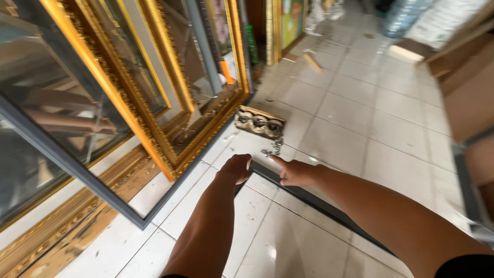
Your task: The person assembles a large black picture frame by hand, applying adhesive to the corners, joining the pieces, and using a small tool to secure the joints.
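Both arms are stretched forward over the tiled floor (360, 118). The left hand (236, 168) is curled over the corner of a dark flat frame (319, 203) that lies on the floor, the fingers bent down at the frame's edge; whether the edge is actually gripped cannot be told. The right hand (297, 172) is held just right of that corner, forefinger pointed out, other fingers folded, nothing clamped in it. Just beyond the corner a small heap of metal bits (273, 149) is seen on the tiles, and a little further a short piece of carved gold moulding (259, 122). Left of the dark frame, large gilt picture frames (154, 87) with glass are leaned in a stack, a grey frame (77, 172) in front. Far beyond the corner, a wooden offcut (312, 61) is seen.
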